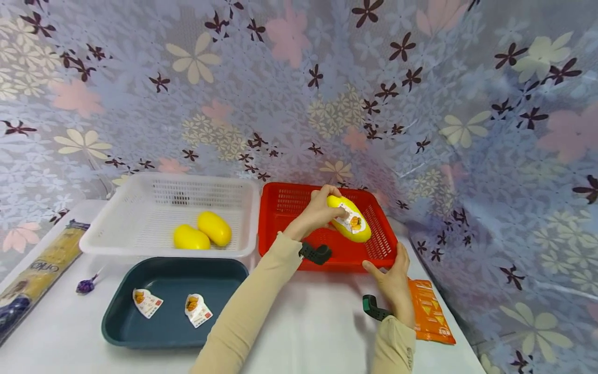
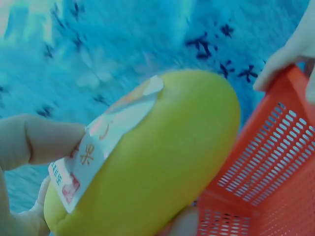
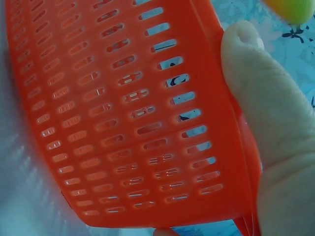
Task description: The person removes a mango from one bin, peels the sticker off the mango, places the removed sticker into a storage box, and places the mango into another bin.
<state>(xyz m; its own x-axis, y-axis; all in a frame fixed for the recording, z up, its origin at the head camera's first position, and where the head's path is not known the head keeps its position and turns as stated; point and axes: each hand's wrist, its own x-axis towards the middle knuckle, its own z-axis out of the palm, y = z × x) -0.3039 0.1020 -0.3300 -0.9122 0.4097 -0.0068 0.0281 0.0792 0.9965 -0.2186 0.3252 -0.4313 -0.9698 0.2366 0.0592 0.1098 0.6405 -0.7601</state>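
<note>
Over the red basket (image 1: 285, 247), my left hand (image 1: 318, 209) holds a yellow mango (image 1: 362, 232) tilted in the air. A white label (image 2: 110, 135) with a fruit picture lies along the mango's side; the left thumb (image 2: 47, 140) presses one end of it, while its other end stands slightly off the skin. Part of the left fingers is hidden behind the fruit. My right hand (image 1: 394, 278) grips the basket's near right corner, its thumb (image 3: 261, 93) lying over the rim in the right wrist view.
A white basket (image 1: 105, 236) holds two yellow mangoes (image 1: 215, 228). Before it stands a dark teal tray (image 1: 177, 340) with two loose labels (image 1: 198, 310). A pasta packet (image 1: 44, 270) and purple lollipop (image 1: 86, 285) lie left, an orange snack bag (image 1: 432, 311) right. Patterned curtain (image 1: 280, 104) hangs behind.
</note>
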